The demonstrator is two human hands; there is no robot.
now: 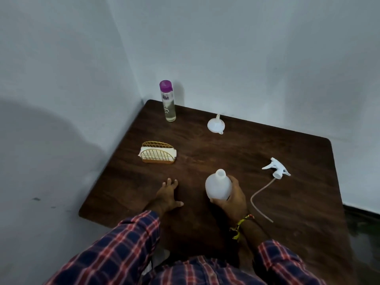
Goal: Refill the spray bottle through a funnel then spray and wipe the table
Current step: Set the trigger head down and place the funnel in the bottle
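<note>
Head view: my right hand (pixel 231 199) grips the uncapped spray bottle (pixel 218 185), upright near the worktop's (pixel 236 149) near edge. My left hand (pixel 167 195) rests spread flat. Trigger sprayer head (pixel 276 168) lies right; funnel (pixel 216 124) inverted farther back; refill bottle (pixel 168 101) far left.

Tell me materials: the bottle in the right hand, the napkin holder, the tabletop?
White spray bottle without its head, gripped by the right hand: likely matte translucent plastic, since it looks milky and evenly frosted. Gold wire napkin holder: looks like thin gold-finished metal rods; its base may be wood. Dark brown table: wood or wood-look laminate, with visible grain and a dull sheen.
</note>
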